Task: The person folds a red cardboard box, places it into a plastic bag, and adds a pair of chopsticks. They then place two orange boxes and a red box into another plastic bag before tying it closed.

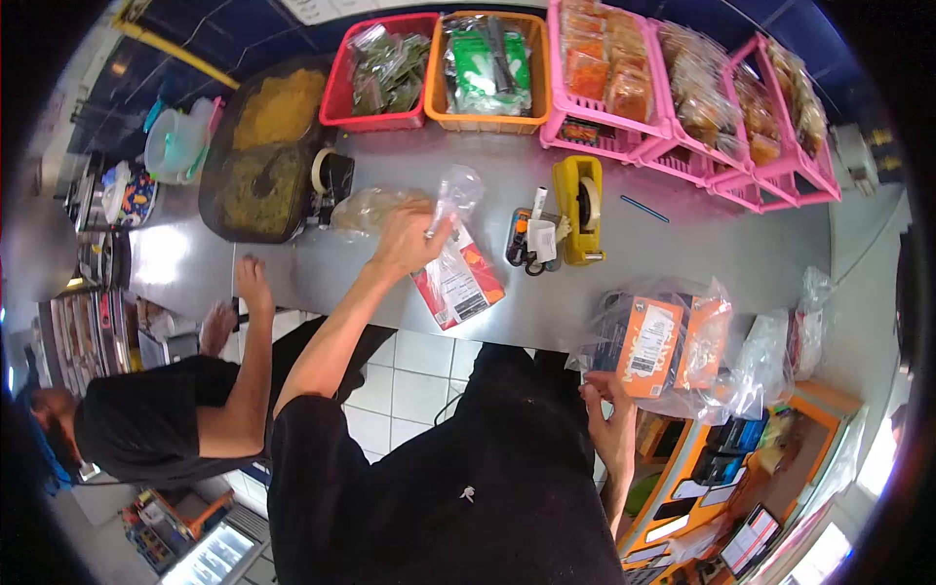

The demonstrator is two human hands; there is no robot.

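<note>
Near the middle of the steel counter, my left hand [408,237] has its fingers closed on the top of a clear plastic bag [458,200]. Inside or under that plastic lies a red and white box [458,283] with a printed label. Another clear bag [366,213] lies just left of my hand. On the right, my right hand [609,398] is at the lower left edge of a clear bag holding an orange and dark box [648,346] with a label. Its fingers are bent against the plastic; their grip is hard to make out.
A yellow tape dispenser [580,210], small tray [534,240] and blue pen [644,209] lie on the counter [682,249]. Red [382,119], orange [485,122] and pink baskets [609,146] line the back. A co-worker [161,405] stands at left, beside a black food tray [219,175].
</note>
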